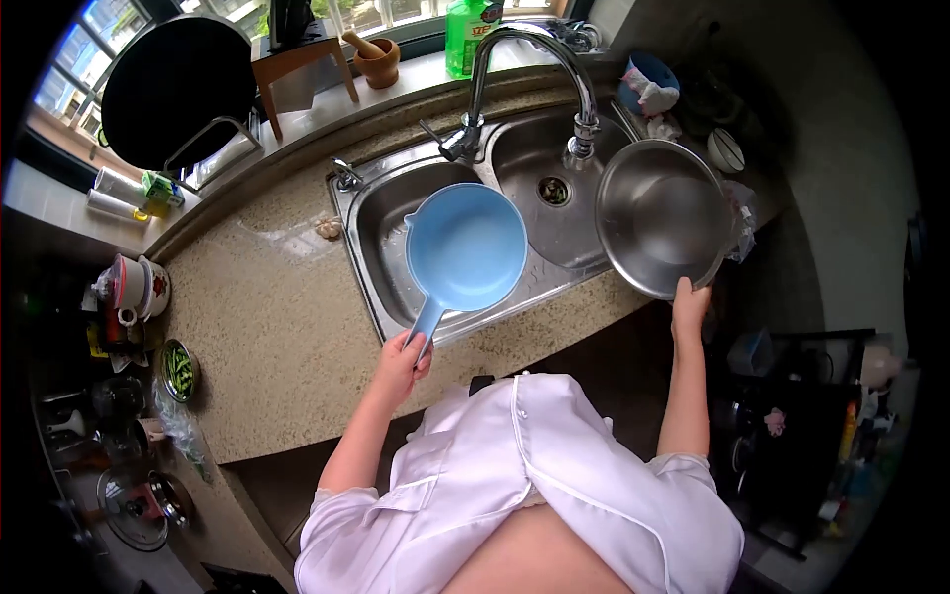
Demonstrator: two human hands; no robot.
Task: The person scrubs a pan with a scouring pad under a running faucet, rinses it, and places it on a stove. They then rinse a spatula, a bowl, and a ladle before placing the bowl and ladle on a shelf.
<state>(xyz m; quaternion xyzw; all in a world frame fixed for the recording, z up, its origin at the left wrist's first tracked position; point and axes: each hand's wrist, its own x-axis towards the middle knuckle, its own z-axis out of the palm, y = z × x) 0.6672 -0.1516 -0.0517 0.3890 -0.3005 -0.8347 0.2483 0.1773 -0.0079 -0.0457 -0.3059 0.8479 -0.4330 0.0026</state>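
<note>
My left hand [402, 364] is wrapped round the handle of a light blue plastic water dipper [467, 246], which has a small spout on its left side. The dipper hangs over the left basin of the steel double sink [381, 243], and its inside looks bare. At the right, my right hand [690, 297] grips the near rim of a wide stainless steel basin [661, 218], thumb over the edge. That basin is tilted, with its inside facing me, beside the right sink bowl. A chrome faucet [531, 36] arches over the sink, and no water shows running from it.
A green detergent bottle [467, 38] and a wooden mortar with pestle [377, 63] stand on the windowsill. Ginger-like pieces [328, 229] lie left of the sink. A bowl of green vegetables [179, 371] sits at the counter's left. A white bowl [725, 150] is at the right.
</note>
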